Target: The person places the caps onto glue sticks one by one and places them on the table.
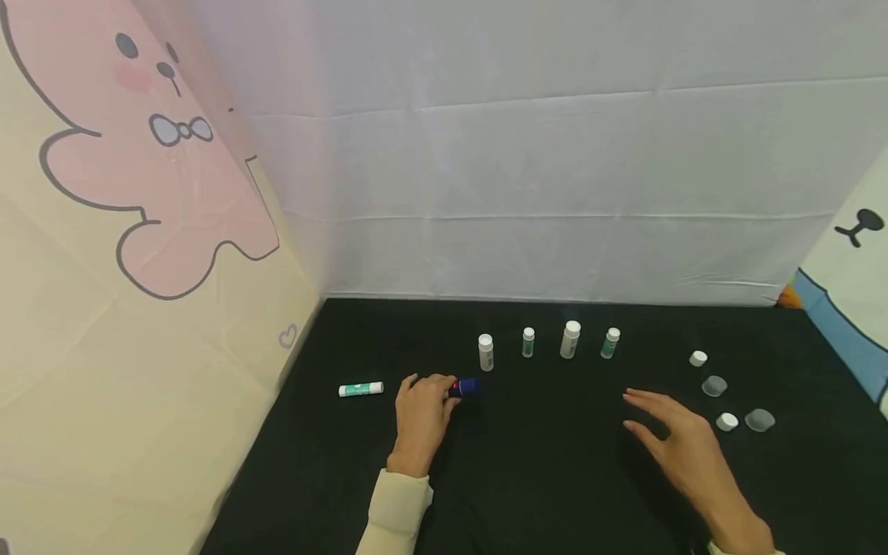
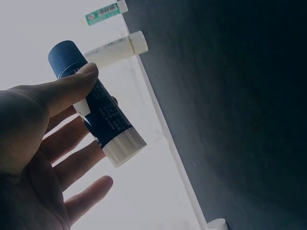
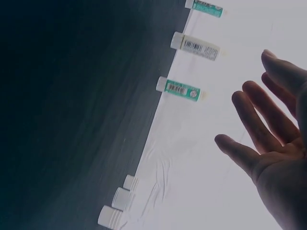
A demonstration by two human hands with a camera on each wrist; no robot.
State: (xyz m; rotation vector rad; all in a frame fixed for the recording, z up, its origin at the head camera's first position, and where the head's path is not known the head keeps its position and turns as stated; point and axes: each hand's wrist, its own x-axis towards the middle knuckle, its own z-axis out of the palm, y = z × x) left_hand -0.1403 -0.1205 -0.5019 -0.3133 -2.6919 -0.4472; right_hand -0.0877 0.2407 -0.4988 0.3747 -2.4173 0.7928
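Note:
My left hand (image 1: 422,416) pinches a dark blue glue stick (image 2: 103,110) between thumb and fingers, just over the black table. In the left wrist view its ribbed blue cap is on and its white base shows at the other end. To the left of that hand a green and white glue stick (image 1: 361,389) lies on its side. My right hand (image 1: 683,447) hovers over the right part of the table, thumb and fingers apart, holding nothing. Beyond the hands stand a white glue stick (image 1: 486,354), a small green one (image 1: 529,344), another white one (image 1: 570,342) and another green one (image 1: 610,345).
Right of my right hand lie two white caps (image 1: 727,422) and two translucent cups or caps (image 1: 760,420). A black cloth (image 1: 541,478) covers the table. Pale fabric (image 1: 555,169) hangs behind it, and printed fabric (image 1: 69,347) borders the left side.

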